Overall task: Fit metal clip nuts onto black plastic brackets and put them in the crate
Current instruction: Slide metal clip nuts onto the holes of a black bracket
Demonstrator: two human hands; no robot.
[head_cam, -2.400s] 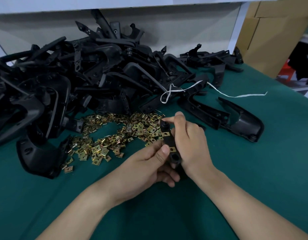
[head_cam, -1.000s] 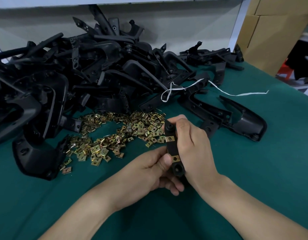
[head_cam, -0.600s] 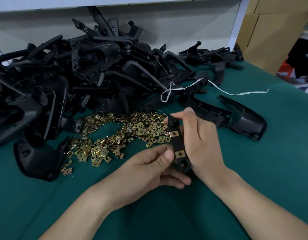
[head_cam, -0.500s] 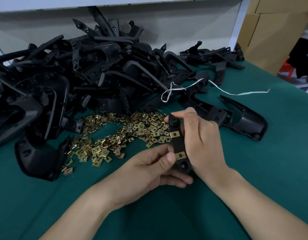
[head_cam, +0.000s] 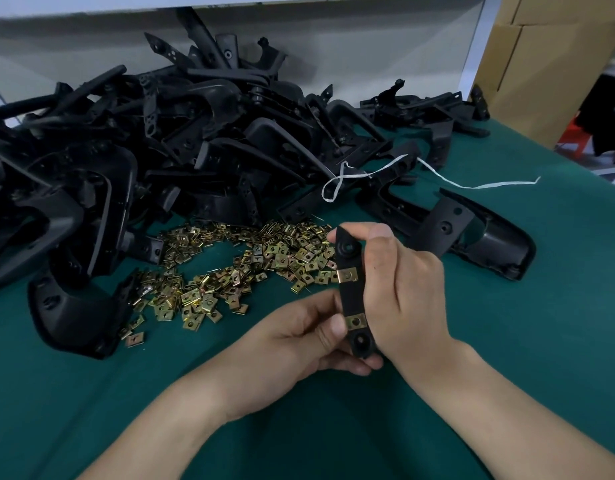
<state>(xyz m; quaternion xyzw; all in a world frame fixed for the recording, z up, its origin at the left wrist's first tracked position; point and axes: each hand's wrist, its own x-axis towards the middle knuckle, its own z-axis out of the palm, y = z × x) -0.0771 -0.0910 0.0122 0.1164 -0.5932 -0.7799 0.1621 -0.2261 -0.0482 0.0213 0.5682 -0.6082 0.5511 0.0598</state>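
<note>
The loose clip nuts (head_cam: pixel 229 275) lie heaped on the green desk (head_cam: pixel 524 341) at centre left of my frame, in front of the pile of black brackets (head_cam: pixel 195 150). Neither heap looks any different from 2.4 s ago. The change is in the hands.

The left hand (head_cam: pixel 292 337) had its thumb pressed over the lower clip nut (head_cam: pixel 355 321). Now the thumb tip sits at that clip's left edge, so the whole clip shows, lying flat on the bracket (head_cam: pixel 351 299). This hand pinches the bracket's lower end, thumb in front and fingers curled behind.

The bracket has come up a little and turned its face more squarely toward my camera over the last 1 s. It is held in the air at centre frame, above the desk and beside the right edge of the clip heap. The upper clip nut (head_cam: pixel 347 274) is seated about halfway along it.

The right hand (head_cam: pixel 403 289) grips the upper half, with thumb and forefinger closed on the top end.

I read this as the 2 clips being home and the piece being looked over. The crate would come next, and it is nowhere in my view.

The bracket's long axis runs almost straight up the frame, leaning slightly left at the top. Its top end points toward the far pile, and its rounded end with the hole points down toward the person.
</note>
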